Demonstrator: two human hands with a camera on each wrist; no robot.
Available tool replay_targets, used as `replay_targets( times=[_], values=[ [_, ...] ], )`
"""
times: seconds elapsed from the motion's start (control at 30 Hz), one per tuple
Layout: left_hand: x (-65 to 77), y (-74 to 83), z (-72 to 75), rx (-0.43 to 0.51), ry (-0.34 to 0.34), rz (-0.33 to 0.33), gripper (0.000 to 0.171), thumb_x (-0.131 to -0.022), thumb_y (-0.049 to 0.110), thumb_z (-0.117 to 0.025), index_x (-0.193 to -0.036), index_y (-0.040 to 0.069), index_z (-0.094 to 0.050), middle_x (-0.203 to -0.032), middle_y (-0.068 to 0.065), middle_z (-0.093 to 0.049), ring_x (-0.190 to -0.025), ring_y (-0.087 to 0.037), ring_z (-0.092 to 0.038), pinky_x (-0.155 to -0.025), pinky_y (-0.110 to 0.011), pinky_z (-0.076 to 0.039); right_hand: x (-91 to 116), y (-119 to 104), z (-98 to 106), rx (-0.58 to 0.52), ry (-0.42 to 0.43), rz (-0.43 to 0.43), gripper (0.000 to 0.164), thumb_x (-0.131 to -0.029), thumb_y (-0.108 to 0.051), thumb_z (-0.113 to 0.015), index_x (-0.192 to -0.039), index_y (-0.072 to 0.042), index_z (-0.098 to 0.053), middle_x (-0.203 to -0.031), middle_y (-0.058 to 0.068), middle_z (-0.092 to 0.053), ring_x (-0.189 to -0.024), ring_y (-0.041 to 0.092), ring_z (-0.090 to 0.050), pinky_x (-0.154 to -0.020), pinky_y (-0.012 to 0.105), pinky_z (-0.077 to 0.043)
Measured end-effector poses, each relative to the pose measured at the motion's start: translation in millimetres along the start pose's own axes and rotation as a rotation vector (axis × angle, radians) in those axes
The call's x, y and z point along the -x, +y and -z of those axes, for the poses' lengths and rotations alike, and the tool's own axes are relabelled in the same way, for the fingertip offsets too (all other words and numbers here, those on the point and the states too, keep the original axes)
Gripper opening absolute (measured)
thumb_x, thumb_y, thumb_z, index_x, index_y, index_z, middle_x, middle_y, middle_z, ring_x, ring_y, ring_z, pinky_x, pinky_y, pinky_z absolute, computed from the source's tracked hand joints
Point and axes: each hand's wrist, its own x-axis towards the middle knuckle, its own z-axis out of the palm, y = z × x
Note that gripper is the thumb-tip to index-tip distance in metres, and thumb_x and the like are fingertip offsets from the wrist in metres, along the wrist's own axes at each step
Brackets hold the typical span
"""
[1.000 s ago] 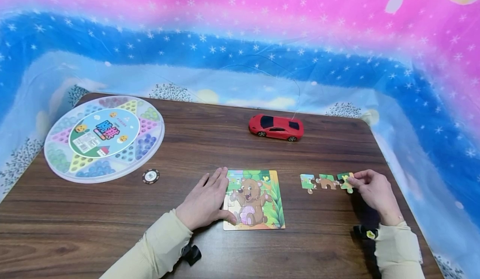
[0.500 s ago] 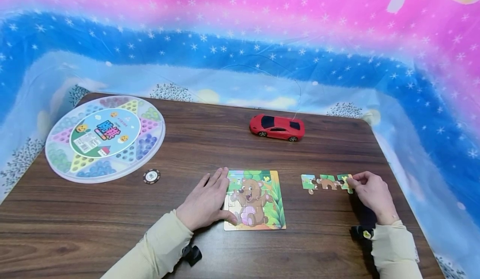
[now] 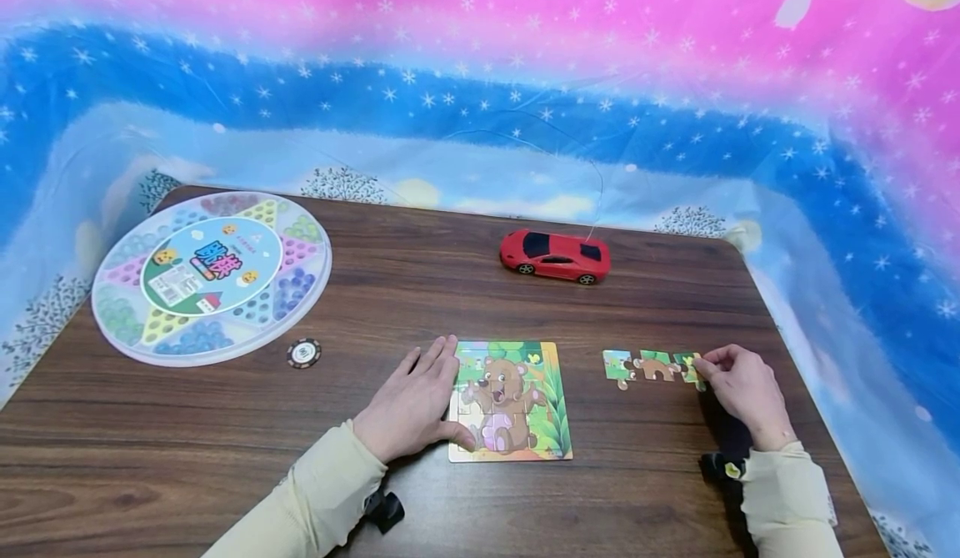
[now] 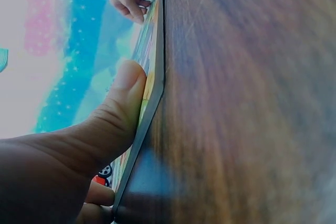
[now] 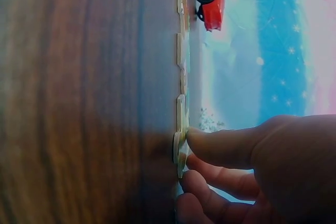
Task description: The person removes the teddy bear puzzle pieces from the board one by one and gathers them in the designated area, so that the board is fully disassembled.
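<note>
A square jigsaw puzzle (image 3: 502,404) with a brown bear lies flat on the table. My left hand (image 3: 408,399) rests along its left side, fingers stretched out along the edge. In the left wrist view the thumb (image 4: 126,85) lies on top of the puzzle near its corner. To the right are three loose jigsaw pieces in a row: a left piece (image 3: 617,363), a brown middle piece (image 3: 656,365) and a green right piece (image 3: 686,364). My right hand (image 3: 746,387) pinches the right piece by its outer side, its tab overlapping the middle piece's edge in the head view.
A red toy car (image 3: 555,256) stands behind the puzzle, a thin wire rising from it. A round Chinese checkers board (image 3: 318,283) is at the left, with a poker chip (image 3: 303,353) beside it. A patterned cloth (image 3: 480,153) hangs around the brown table (image 3: 420,291).
My right hand has shifted slightly left, sliding the right piece closer to the middle piece. The left hand stays on the puzzle.
</note>
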Motion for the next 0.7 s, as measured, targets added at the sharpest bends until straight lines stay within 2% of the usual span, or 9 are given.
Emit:
replay_targets(
  times=[0.17,0.37,0.7],
  values=[
    [-0.3,0.2,0.2,-0.007,0.001,-0.003,0.099,-0.067,0.068,-0.069,-0.129,-0.007,-0.046,-0.148,-0.031,-0.034,-0.14,-0.039,-0.032,-0.108,-0.056,-0.031,1.6,-1.6,0.1,0.004,0.011,-0.001,0.035,-0.095,-0.036,-0.061,-0.098,-0.002,-0.065,-0.081,0.007,-0.061,-0.07,0.023,-0.054,-0.058,0.033,-0.038],
    [0.0,0.5,-0.4,-0.025,0.007,-0.011,0.1,-0.068,0.068,-0.068,-0.129,-0.007,-0.046,-0.148,-0.031,-0.035,-0.139,-0.039,-0.033,-0.108,-0.056,-0.032,4.7,-6.5,1.9,0.005,0.055,0.023,0.045,-0.097,-0.046,-0.052,-0.1,-0.003,-0.064,-0.084,0.008,-0.063,-0.07,0.023,-0.056,-0.057,0.033,-0.039],
    [0.2,0.5,0.0,-0.032,0.014,-0.013,0.1,-0.067,0.069,-0.068,-0.129,-0.008,-0.046,-0.147,-0.031,-0.036,-0.139,-0.039,-0.034,-0.108,-0.055,-0.032,9.3,-24.6,2.5,-0.009,0.1,0.054,0.042,-0.098,-0.045,-0.052,-0.102,-0.005,-0.065,-0.083,0.007,-0.063,-0.066,0.021,-0.053,-0.055,0.032,-0.038]
  ],
)
